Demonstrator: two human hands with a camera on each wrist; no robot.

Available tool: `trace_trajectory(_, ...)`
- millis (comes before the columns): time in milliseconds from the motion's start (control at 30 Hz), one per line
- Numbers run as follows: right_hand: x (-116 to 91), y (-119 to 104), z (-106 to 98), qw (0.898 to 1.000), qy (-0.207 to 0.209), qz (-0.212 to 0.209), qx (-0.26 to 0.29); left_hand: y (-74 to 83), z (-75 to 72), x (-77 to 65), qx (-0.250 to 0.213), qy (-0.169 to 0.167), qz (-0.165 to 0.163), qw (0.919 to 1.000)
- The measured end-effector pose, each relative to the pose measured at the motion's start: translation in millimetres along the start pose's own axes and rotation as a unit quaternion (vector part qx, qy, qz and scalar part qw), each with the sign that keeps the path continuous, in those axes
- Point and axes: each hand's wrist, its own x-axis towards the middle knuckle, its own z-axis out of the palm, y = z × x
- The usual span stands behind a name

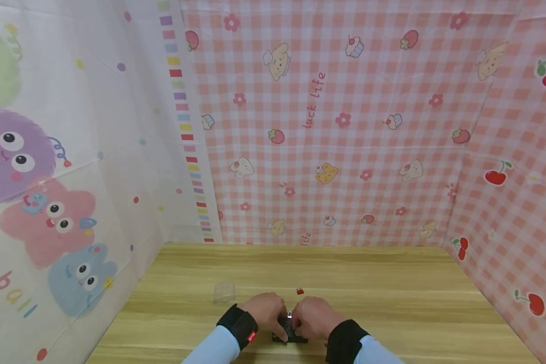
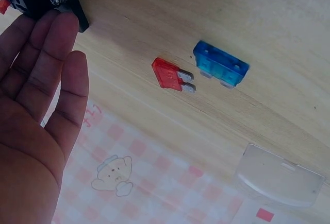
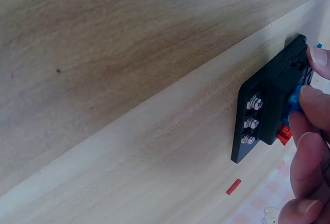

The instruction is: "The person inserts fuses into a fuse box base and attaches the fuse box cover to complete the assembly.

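A black fuse block with screw terminals lies on the table, a red blade fuse seated in it. My left hand holds the block by its left part, the thumb near its front edge; in the left wrist view its fingers touch the block's side. My right hand pinches a blue blade fuse at the top of the block, beside the red one. The fingers hide how deep it sits. Beyond the hands, another red blade fuse and another blue blade fuse lie loose.
A clear plastic cover lies on the wooden table, left of and beyond the left hand. Patterned cloth stands behind the table and along both sides.
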Motion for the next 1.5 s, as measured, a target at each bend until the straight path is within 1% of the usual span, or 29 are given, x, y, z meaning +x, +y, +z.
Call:
trace_trajectory(167, 1.8, -1.8, 1.8, 1.0, -0.012, 0.01, 0.003, -0.9, 1.5, 0.2, -0.01, -0.004, -0.007, 0.9999)
trace_trajectory(267, 2.4, -2.8, 2.6, 1.0, -0.014, 0.01, 0.0, -1.2, 2.3, 0.2, -0.007, -0.004, -0.005, 1.0)
trace_trajectory(400, 3.0, -4.7, 2.3, 1.0, -0.004, -0.003, -0.008, -1.1, 2.8, 0.0, 0.007, 0.002, 0.005, 1.0)
trace_trajectory(533, 3.6, -5.8, 3.2, 1.0, 0.006, -0.012, -0.007, -1.1, 3.4, -0.2, 0.01, 0.002, 0.012, 0.9999)
trace_trajectory(800, 4.2, -4.9, 6.3, 1.0, 0.003, -0.002, 0.007, -2.5, 5.4, 1.0, 0.01, 0.001, 0.016, 0.9998)
trace_trajectory(967, 4.7, -4.1, 6.5, 1.0, 0.004, 0.002, 0.01, -1.7, 4.0, 1.0, 0.009, 0.002, 0.014, 0.9999)
trace_trajectory(1133, 5.9, -5.2, 3.9, 1.0, -0.006, 0.015, 0.01, -1.5, 1.5, 1.7, 0.008, 0.0, 0.014, 0.9999)
trace_trajectory(1367, 6.0, -6.9, 3.2, 0.999, 0.011, -0.031, -0.016, -1.2, 1.1, 1.7, 0.011, 0.004, 0.017, 0.9998)
trace_trajectory(1400, 5.5, -6.6, 3.3, 0.999, 0.014, -0.036, -0.016, -1.1, 0.8, 1.7, 0.01, 0.003, 0.016, 0.9998)
trace_trajectory(1500, 4.2, -4.3, 3.8, 0.999, 0.02, -0.032, 0.006, -1.0, 0.0, 1.7, 0.008, 0.003, 0.011, 0.9999)
